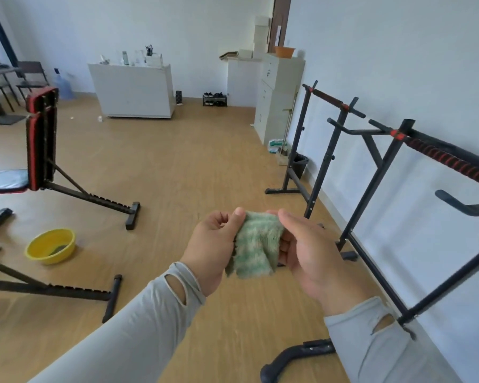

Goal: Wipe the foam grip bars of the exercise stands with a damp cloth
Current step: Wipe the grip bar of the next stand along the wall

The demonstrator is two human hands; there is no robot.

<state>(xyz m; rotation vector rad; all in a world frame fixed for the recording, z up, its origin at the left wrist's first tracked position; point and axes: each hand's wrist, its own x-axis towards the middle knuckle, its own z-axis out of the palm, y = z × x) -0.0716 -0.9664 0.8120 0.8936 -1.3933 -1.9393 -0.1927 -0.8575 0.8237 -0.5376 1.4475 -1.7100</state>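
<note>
Stands (343, 150): we note two black frames along the right wall.
Near bar (454, 164): red-black foam grip, far right, untouched.
Basin (50, 246): yellow, on the floor, left.
Cloth (256, 244): green, held mid-air at centre, apart from the bars.
Left hand (213, 250): pinching the cloth's left edge.
Right hand (307, 252): gripping its right edge.

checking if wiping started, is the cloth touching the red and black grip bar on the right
Apart. The head view shows the cloth held between both hands, floor visible between it and the grip bar.
</note>
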